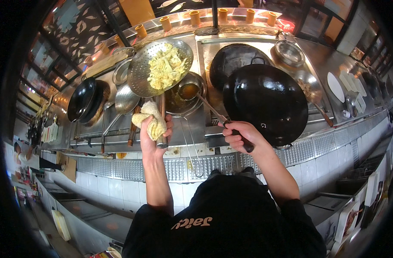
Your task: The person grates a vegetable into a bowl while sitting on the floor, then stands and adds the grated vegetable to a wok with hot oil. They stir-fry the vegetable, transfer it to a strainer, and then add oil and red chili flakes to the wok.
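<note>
My left hand [156, 129] grips the metal handle [161, 113] of a large perforated strainer [137, 72], with a folded pale yellow cloth [153, 121] bunched in the same grip. Cauliflower pieces [166, 69] lie in the strainer. In my right hand [241, 137] is the dark handle of a ladle [188, 91], whose bowl holds brown liquid over a pot [196, 109] of dark liquid. A wire-handled strainer [191, 145] rests at that pot, its handle reaching towards me. Right of the ladle, a big black wok [265, 103] partly overlaps another dark wok [232, 61].
Black woks [82, 100] and a smaller perforated skimmer [127, 98] lie left. On the right are a strainer with food bits [307, 87], a metal bowl [289, 53] and white plates [335, 87]. Bamboo cups [195, 18] line the back ledge. Another person [30, 158] is far left.
</note>
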Motion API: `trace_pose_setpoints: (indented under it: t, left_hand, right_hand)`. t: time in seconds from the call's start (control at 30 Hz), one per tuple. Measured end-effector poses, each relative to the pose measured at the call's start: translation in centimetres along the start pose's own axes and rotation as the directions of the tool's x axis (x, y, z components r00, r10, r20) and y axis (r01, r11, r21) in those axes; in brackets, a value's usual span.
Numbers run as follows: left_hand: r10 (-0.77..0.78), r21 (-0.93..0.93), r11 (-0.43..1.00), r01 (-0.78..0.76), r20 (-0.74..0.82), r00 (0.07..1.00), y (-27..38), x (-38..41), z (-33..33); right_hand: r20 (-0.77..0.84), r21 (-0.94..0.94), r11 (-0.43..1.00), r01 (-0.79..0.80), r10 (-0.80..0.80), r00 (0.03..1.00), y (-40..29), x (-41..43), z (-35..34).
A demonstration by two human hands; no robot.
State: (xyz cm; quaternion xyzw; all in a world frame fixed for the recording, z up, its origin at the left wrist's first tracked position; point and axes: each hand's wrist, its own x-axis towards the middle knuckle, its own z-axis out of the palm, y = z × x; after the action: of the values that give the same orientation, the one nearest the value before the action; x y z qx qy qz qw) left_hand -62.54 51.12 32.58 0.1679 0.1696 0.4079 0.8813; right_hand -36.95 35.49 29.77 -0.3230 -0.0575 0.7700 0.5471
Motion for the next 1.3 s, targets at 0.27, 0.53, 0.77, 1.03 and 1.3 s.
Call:
trace_pose_setpoints:
  t: [0.27, 0.53, 0.77, 1.03, 1.3]
  left_hand:
    - [0.016, 0.044, 0.999, -0.016, 0.002, 1.000, -1.3, 0.2, -2.9]
    - [-0.101, -0.011, 0.995, 0.101, -0.047, 0.994, -4.6, 2.3, -7.5]
    - [-0.138, 0.010, 0.990, 0.139, -0.090, 0.986, -4.4, 3.0, -8.2]
    - [-0.084, 0.098, 0.991, 0.093, -0.093, 0.992, -4.6, 3.1, -8.7]
    - [-0.040, 0.207, 0.976, 0.069, -0.140, 0.989, -4.9, 3.8, -8.8]
  right_hand:
    - [0.222, 0.459, 0.889, 0.008, -0.124, 0.967, 0.8, -7.8, -2.2]
    - [-0.024, 0.435, 0.862, 0.262, -0.280, 0.960, 4.7, -16.1, -5.6]
    - [-0.513, 0.048, 0.905, 0.424, -0.342, 0.788, 7.1, -19.6, -6.3]
    - [-0.625, -0.218, 0.888, 0.404, -0.445, 0.641, 7.8, -23.0, -7.1]
    - [-0.504, 0.052, 0.826, 0.562, -0.464, 0.728, 5.4, -21.4, -5.8]
